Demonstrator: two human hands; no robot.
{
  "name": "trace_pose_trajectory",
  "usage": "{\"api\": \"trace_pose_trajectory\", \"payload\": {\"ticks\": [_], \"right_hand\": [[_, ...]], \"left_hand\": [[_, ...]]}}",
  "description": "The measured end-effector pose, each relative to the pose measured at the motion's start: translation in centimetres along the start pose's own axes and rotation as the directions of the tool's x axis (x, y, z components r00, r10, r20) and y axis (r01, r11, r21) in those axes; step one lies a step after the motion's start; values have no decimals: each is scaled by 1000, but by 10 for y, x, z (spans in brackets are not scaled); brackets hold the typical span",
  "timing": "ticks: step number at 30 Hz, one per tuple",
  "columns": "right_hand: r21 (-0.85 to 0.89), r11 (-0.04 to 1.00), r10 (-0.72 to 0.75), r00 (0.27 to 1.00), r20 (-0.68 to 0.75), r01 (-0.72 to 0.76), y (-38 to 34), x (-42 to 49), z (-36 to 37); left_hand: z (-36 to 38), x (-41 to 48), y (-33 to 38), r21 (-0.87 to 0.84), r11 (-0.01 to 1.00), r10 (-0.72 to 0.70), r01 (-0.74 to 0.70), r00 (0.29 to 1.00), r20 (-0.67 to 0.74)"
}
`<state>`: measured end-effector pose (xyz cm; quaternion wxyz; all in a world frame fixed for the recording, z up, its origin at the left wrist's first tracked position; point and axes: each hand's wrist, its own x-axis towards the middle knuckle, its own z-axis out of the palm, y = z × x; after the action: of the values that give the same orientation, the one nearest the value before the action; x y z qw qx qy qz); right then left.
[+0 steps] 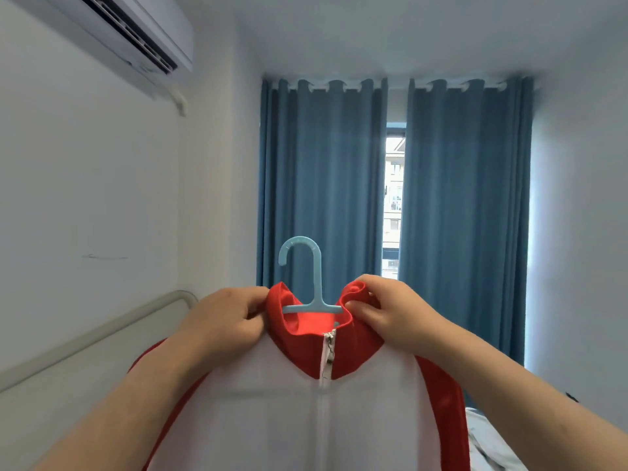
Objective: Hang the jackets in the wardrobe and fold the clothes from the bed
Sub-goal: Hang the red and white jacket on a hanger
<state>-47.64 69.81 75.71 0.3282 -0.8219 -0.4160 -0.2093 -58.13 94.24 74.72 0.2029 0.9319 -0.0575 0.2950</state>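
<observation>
Both forearms reach up into frame, hands at chest height in the middle.

Left hand [224,321]: fingers curled, pinching the jacket [272,409] at the left edge of its red collar [353,351]. Right hand [390,317]: thumb and fingers pinching the collar's right edge, fabric bunched under the thumb. The collar opening sits right between the two grips; the jacket body hangs below them.

Jacket: held up in the air facing the camera, white front, red collar and sleeves. Long axis vertical, collar up, hem out of frame below. Zipper [328,355] runs down the centre line, open at the top.

Hanger [314,277]: light blue plastic, shoulders inside the jacket, crossbar visible in the collar opening. Stem vertical, hook sticks up above the collar between the hands, hook opening to the left, tip pointing down.

Bed [489,443]: pale bedding, lower right, behind the jacket. Padded headboard [102,331] along the left wall.

Far wall: blue curtains [323,185], nearly drawn, a strip of window [394,205] in the gap. Air conditioner [136,35] high on the left wall.
</observation>
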Motion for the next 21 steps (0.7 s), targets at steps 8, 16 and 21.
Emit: {"api": "trace_pose_trajectory", "payload": {"ticks": [8,16,21], "right_hand": [[9,999,-46,975,-217,49,26,-8,-12],[123,992,-15,996,-93,27,53,-35,-41],[117,981,-171,976,135,156,58,-53,-54]], "left_hand": [[27,-6,43,105,994,43,-34,996,-84],[52,-6,80,28,1000,-3,6,995,-100],[59,-26,95,136,984,-76,111,968,-238]]}}
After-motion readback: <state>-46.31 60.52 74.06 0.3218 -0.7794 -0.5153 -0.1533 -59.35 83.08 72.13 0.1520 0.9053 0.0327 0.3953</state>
